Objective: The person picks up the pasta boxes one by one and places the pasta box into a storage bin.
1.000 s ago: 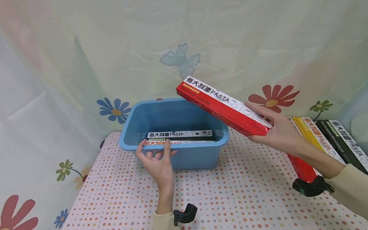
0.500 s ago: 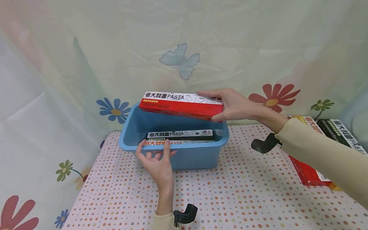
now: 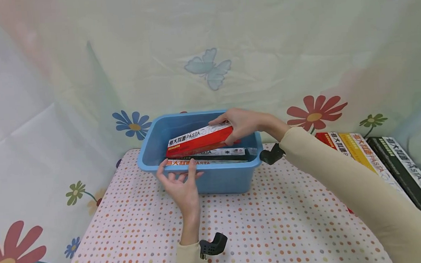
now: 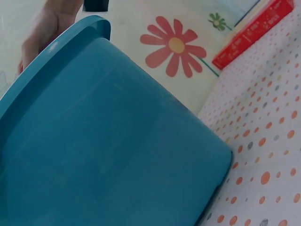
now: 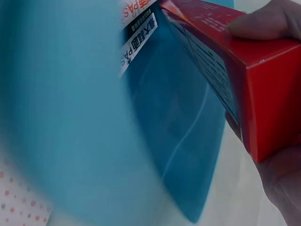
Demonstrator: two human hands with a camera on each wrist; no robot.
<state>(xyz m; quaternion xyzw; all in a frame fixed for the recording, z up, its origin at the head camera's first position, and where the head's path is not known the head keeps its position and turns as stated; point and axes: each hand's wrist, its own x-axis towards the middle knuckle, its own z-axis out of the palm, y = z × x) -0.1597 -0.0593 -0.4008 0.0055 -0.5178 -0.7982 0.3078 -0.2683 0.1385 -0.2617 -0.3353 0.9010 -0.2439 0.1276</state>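
Observation:
My right hand [image 3: 245, 121] grips one end of a red pasta box [image 3: 198, 141] inside the blue plastic tub [image 3: 223, 180]. The box tilts, its left end lower, above two more pasta boxes in the tub. One of these is a dark pasta box [image 3: 229, 152]; the other, with orange lettering [image 3: 179, 162], lies against the near wall. In the right wrist view, the thumb presses on the red box's side and the fingers reach beneath it. My left hand [image 3: 180, 190] holds the tub's near rim, thumb and forefinger over it, other fingers against the outside.
On the table's right lie a red pasta box [image 3: 327, 139], a yellow one [image 3: 358, 151] and a dark one [image 3: 402, 169], partly behind the right sleeve. A dotted cloth [image 3: 258, 232] covers the table. A flowered curtain [image 3: 263, 45] hangs behind.
My right hand has carried the red pasta box leftward from the right side, over the tub's rim and down into it. The left hand stays on the rim.

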